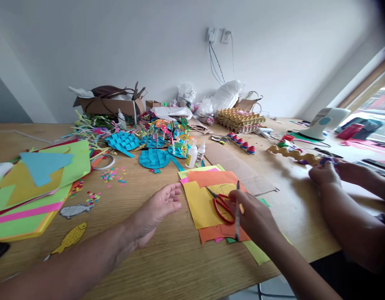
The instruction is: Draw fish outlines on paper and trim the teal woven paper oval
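My left hand (162, 204) is held just left of a stack of coloured paper, its fingers loosely apart and nothing in it. On top of the stack is a yellow sheet (195, 208), with an orange sheet (207, 178) under it. My right hand (256, 214) is over the sheets, closed around a slim, clear-barrelled pen (237, 221). Its fingertips also meet the handle of red-handled scissors (222, 210), whose blades point left over the yellow sheet. Whether the fingers grip the scissors is hard to see. Pencil lines show on the paper near the fingers.
A grey paper fish (76, 210) and a yellow one (71, 237) lie left, near coloured paper sheets (81, 156). Glue bottles (191, 156) and blue woven paper shapes (154, 158) stand behind. A co-worker's hands (326, 173) hold an egg-carton strip (292, 154) at right.
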A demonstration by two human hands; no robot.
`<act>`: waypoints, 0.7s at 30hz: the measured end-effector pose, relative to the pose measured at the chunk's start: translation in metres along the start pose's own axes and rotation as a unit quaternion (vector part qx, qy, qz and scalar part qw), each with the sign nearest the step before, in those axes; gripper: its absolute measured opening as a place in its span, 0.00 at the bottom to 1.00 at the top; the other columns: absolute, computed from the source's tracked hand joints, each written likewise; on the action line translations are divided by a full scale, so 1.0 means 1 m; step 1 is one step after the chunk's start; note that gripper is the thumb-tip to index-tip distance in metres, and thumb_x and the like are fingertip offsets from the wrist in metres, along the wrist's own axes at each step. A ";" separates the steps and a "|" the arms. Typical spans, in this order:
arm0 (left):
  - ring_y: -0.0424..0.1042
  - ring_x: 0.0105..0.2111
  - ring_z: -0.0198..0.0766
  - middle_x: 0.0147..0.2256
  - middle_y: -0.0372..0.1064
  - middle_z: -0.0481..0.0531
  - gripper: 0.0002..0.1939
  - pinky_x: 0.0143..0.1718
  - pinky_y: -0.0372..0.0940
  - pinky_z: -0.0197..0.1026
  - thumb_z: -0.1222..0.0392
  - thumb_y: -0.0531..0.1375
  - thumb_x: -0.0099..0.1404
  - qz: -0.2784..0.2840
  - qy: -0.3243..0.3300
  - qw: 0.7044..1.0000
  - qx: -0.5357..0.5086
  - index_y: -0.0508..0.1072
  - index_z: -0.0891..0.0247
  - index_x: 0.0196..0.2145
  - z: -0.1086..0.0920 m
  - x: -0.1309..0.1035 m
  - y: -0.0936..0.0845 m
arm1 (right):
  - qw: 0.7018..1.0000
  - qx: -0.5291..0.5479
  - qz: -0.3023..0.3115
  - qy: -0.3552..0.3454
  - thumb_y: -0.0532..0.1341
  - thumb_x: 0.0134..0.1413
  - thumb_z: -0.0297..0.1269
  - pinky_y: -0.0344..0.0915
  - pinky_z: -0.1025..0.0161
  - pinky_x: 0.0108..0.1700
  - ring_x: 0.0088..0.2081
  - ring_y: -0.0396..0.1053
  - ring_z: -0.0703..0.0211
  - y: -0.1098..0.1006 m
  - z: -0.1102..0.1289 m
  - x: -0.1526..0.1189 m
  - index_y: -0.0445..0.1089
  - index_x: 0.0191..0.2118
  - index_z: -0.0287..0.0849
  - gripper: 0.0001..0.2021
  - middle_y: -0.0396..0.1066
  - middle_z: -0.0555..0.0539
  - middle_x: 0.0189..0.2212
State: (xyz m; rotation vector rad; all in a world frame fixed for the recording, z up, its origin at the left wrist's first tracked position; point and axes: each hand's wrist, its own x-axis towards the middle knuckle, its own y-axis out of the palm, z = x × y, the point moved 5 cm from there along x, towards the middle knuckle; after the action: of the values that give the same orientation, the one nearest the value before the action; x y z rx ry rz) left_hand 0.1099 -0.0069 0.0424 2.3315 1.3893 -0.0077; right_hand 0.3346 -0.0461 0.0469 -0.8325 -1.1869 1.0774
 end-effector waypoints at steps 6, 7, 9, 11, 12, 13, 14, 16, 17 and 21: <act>0.67 0.39 0.38 0.39 0.70 0.54 0.12 0.39 0.61 0.38 0.61 0.63 0.57 -0.028 -0.007 1.000 0.011 0.73 0.63 0.40 -0.007 -0.033 -0.024 | 0.934 0.292 -0.044 -0.199 0.53 0.58 0.35 0.61 0.62 0.34 0.33 0.66 0.56 -0.022 0.075 -0.013 0.67 0.37 0.47 0.06 0.68 0.46 0.32; 0.67 0.38 0.38 0.39 0.70 0.54 0.13 0.39 0.61 0.38 0.60 0.63 0.57 -0.026 -0.015 1.000 -0.005 0.74 0.63 0.41 -0.004 -0.037 -0.024 | 0.919 0.344 -0.018 -0.190 0.53 0.58 0.35 0.61 0.62 0.34 0.33 0.66 0.57 -0.017 0.086 -0.014 0.68 0.37 0.47 0.07 0.67 0.47 0.32; 0.67 0.39 0.37 0.39 0.70 0.54 0.14 0.38 0.60 0.37 0.60 0.64 0.56 -0.024 -0.027 0.999 -0.041 0.74 0.62 0.41 0.003 -0.043 -0.020 | 0.875 0.466 0.018 -0.126 0.53 0.59 0.37 0.59 0.63 0.33 0.31 0.64 0.58 -0.002 0.104 -0.015 0.70 0.33 0.47 0.09 0.66 0.48 0.28; 0.66 0.38 0.37 0.39 0.70 0.53 0.15 0.37 0.59 0.36 0.59 0.66 0.55 -0.027 -0.023 0.996 -0.078 0.74 0.62 0.41 0.009 -0.047 -0.016 | 0.780 0.620 0.062 -0.055 0.53 0.59 0.40 0.59 0.64 0.32 0.29 0.62 0.59 0.016 0.119 -0.017 0.70 0.32 0.46 0.10 0.64 0.50 0.25; 0.66 0.37 0.36 0.37 0.70 0.52 0.15 0.36 0.59 0.35 0.59 0.66 0.54 -0.029 -0.014 0.995 -0.097 0.74 0.62 0.40 0.010 -0.049 -0.015 | 0.706 0.705 0.063 -0.021 0.54 0.58 0.41 0.58 0.65 0.30 0.27 0.60 0.60 0.023 0.126 -0.018 0.70 0.33 0.46 0.10 0.63 0.51 0.23; 0.66 0.35 0.35 0.36 0.70 0.51 0.14 0.35 0.59 0.35 0.58 0.66 0.54 -0.030 0.000 0.993 -0.114 0.74 0.62 0.40 0.011 -0.050 -0.013 | 0.634 0.769 0.081 0.014 0.55 0.56 0.42 0.57 0.65 0.29 0.25 0.59 0.61 0.031 0.133 -0.019 0.69 0.34 0.46 0.08 0.63 0.52 0.22; 0.66 0.34 0.35 0.33 0.70 0.51 0.14 0.35 0.58 0.36 0.58 0.66 0.54 -0.030 0.018 0.991 -0.129 0.75 0.63 0.39 0.012 -0.051 -0.012 | 0.575 0.812 0.093 0.038 0.57 0.54 0.41 0.56 0.66 0.29 0.24 0.58 0.63 0.037 0.140 -0.020 0.68 0.34 0.46 0.07 0.62 0.53 0.21; 0.65 0.30 0.34 0.28 0.68 0.50 0.13 0.35 0.58 0.37 0.58 0.65 0.55 -0.028 0.053 0.987 -0.150 0.75 0.64 0.38 0.012 -0.053 -0.011 | 0.497 0.857 0.114 0.077 0.59 0.51 0.41 0.55 0.68 0.27 0.23 0.56 0.64 0.046 0.152 -0.023 0.67 0.32 0.45 0.06 0.62 0.53 0.20; 0.65 0.28 0.34 0.25 0.68 0.49 0.12 0.35 0.58 0.37 0.58 0.65 0.55 -0.027 0.066 0.985 -0.159 0.76 0.65 0.37 0.013 -0.054 -0.011 | 0.474 0.867 0.122 0.093 0.60 0.51 0.41 0.55 0.68 0.27 0.23 0.56 0.64 0.049 0.157 -0.024 0.66 0.31 0.45 0.06 0.62 0.53 0.20; 0.62 0.23 0.33 0.20 0.65 0.47 0.11 0.28 0.57 0.36 0.58 0.66 0.53 -0.041 0.085 0.979 -0.180 0.77 0.65 0.34 0.019 -0.057 -0.013 | 0.427 0.884 0.136 0.131 0.62 0.50 0.42 0.55 0.70 0.25 0.22 0.55 0.65 0.057 0.168 -0.028 0.67 0.30 0.44 0.07 0.61 0.54 0.19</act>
State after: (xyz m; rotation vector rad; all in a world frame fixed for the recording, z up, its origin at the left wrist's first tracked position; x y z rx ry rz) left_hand 0.0749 -0.0560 0.0331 2.0092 1.4292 0.3945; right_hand 0.1578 -0.0621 0.0197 0.6084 0.7545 1.6158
